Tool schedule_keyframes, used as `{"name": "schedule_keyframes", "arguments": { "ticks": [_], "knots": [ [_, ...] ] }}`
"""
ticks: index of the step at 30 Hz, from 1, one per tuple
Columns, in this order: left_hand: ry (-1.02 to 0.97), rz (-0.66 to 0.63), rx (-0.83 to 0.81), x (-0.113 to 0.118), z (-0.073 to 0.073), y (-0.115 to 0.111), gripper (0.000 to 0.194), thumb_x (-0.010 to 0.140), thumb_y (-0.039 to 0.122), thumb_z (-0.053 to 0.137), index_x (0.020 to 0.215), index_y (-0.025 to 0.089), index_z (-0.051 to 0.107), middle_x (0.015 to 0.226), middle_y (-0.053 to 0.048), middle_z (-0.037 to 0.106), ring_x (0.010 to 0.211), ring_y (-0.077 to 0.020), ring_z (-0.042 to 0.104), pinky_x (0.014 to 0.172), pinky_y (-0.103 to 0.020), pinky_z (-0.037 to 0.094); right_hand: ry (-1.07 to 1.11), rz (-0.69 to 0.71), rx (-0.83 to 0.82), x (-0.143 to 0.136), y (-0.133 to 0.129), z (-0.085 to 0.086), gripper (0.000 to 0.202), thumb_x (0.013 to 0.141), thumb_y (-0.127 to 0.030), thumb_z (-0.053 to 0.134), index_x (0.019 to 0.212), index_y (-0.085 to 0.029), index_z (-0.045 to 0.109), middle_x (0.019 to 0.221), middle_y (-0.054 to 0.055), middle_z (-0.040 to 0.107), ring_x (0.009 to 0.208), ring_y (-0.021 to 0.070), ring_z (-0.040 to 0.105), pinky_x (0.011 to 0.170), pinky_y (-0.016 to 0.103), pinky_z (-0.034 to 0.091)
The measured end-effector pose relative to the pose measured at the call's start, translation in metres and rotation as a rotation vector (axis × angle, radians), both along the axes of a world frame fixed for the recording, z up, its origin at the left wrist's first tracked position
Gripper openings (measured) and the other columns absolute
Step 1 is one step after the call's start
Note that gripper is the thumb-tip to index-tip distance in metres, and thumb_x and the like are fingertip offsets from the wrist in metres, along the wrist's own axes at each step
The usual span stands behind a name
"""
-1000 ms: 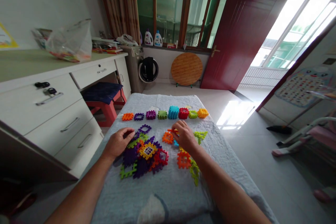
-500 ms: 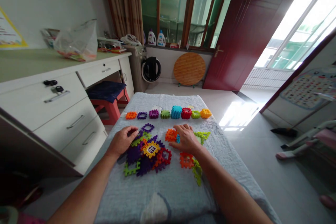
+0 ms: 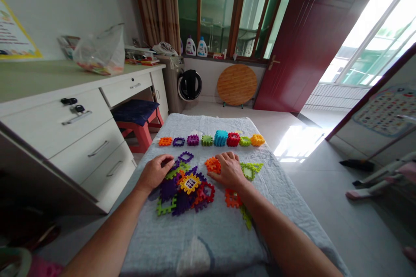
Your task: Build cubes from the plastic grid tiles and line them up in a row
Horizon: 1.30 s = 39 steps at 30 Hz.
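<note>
My left hand, its fingers loosely bent and thumb apart, rests at the left edge of a pile of toothed plastic building blocks. Purple, green and red pieces lie there, with a yellow block on top and a purple frame block just behind. My right hand is curled palm down beside an orange block; its fingers hide the small blue block that showed beneath them earlier. Green blocks lie to its right, and another orange block is below its wrist.
Across the far part of the cloth-covered table runs a row of blocks sorted by colour, including a blue stack and a red stack. A red stool and a white desk stand to the left.
The view has shifted slightly. The blue block seen under my right fingers is now covered by the hand. My left hand stays by the pile.
</note>
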<state>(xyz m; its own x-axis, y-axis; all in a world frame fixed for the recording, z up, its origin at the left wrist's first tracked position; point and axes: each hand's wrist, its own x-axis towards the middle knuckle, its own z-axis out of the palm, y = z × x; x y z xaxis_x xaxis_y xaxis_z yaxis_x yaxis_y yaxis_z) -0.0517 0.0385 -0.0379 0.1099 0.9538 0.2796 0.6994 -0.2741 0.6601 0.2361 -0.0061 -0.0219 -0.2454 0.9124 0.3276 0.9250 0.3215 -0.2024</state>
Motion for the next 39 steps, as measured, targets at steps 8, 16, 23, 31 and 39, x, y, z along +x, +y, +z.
{"name": "schedule_keyframes", "arguments": {
  "ticks": [8,16,23,31,39],
  "knots": [
    [0.007,0.001,0.003,-0.001,0.0,0.0,0.037,0.08,0.049,0.05,0.094,0.02,0.066,0.096,-0.005,0.072,0.091,-0.0227,0.066,0.086,-0.032,0.05,0.102,-0.006,0.047,0.002,0.005,-0.004,0.029,0.076,-0.04,0.065,0.097,-0.022,0.059,0.095,0.005,0.062,0.096,0.0236,0.046,0.087,0.037,0.03],
    [0.009,-0.008,0.023,-0.001,0.0,0.0,0.034,0.08,0.048,0.051,0.093,0.02,0.066,0.094,-0.004,0.072,0.089,-0.022,0.066,0.085,-0.032,0.05,0.168,0.049,-0.005,0.016,0.003,-0.006,0.041,0.07,-0.024,0.065,0.11,-0.022,0.056,0.099,0.004,0.065,0.099,0.024,0.046,0.09,0.038,0.029],
    [0.039,-0.018,0.195,0.007,0.005,-0.001,0.028,0.082,0.042,0.052,0.091,0.019,0.065,0.098,-0.007,0.068,0.097,-0.0237,0.062,0.093,-0.036,0.046,0.096,0.07,-0.06,0.01,0.001,-0.006,0.047,0.07,-0.032,0.067,0.114,-0.021,0.056,0.097,0.006,0.064,0.099,0.0256,0.045,0.089,0.039,0.029],
    [0.132,-0.302,0.186,0.046,0.046,-0.003,0.02,0.079,0.032,0.059,0.093,0.021,0.065,0.103,-0.006,0.067,0.101,-0.0227,0.06,0.094,-0.037,0.044,0.166,0.122,-0.041,0.003,0.012,-0.013,0.068,0.07,-0.037,0.07,0.131,-0.018,0.044,0.111,0.01,0.063,0.107,0.027,0.045,0.094,0.041,0.029],
    [0.478,-0.564,-0.081,0.104,0.048,0.016,0.056,0.067,0.034,0.07,0.119,0.015,0.058,0.125,-0.012,0.058,0.116,-0.0268,0.053,0.101,-0.034,0.039,0.265,0.025,0.051,0.028,0.006,0.0,0.055,0.076,-0.033,0.065,0.127,-0.02,0.05,0.123,0.01,0.058,0.113,0.0279,0.045,0.095,0.042,0.032]
  ]
}}
